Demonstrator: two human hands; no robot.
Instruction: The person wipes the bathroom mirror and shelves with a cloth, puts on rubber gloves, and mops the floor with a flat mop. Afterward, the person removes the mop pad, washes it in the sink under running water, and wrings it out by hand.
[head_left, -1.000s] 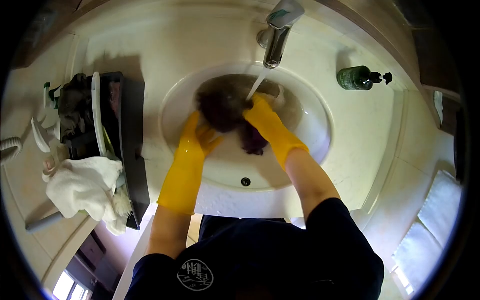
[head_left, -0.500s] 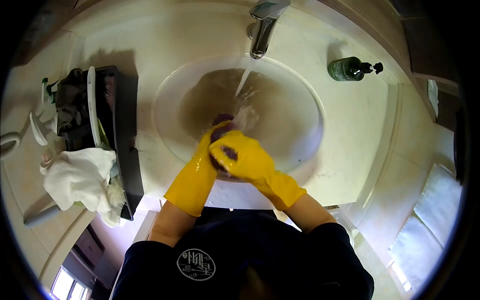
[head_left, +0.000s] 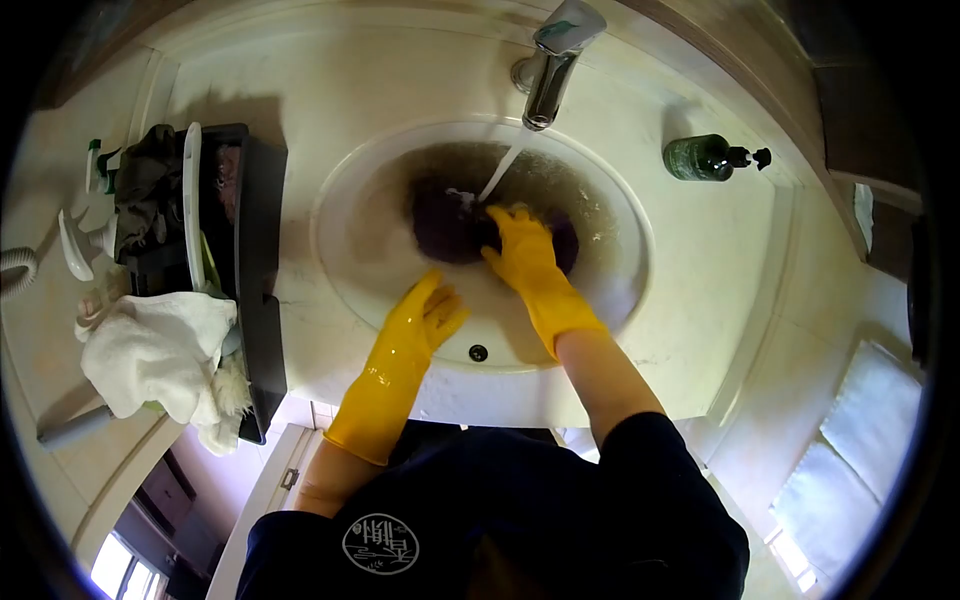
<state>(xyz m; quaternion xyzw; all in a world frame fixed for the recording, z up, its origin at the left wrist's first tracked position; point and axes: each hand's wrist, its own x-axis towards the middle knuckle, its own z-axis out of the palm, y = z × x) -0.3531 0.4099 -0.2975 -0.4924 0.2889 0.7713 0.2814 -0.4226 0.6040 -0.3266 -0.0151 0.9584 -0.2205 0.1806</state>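
A dark purple cloth [head_left: 447, 225] lies spread in the murky water of the oval sink [head_left: 350, 300]. Water runs from the chrome faucet [head_left: 549, 90] onto it. My right hand [head_left: 522, 250], in a yellow rubber glove, rests on the cloth with its fingers apart. My left hand [head_left: 425, 315], gloved the same way, hovers over the near left part of the sink, empty, its fingers apart and away from the cloth.
On the left stands a dark tray [head_left: 262, 250] with a grey cloth [head_left: 147, 200], a white-handled brush [head_left: 193, 200] and a white towel [head_left: 160, 350]. A green pump bottle [head_left: 697, 158] is at the right back. White pads [head_left: 870, 410] lie at far right.
Both hands held the bunched cloth together near the sink's front half a second ago. Now the cloth is spread in the water again, the left hand has let go, and the right has moved forward.
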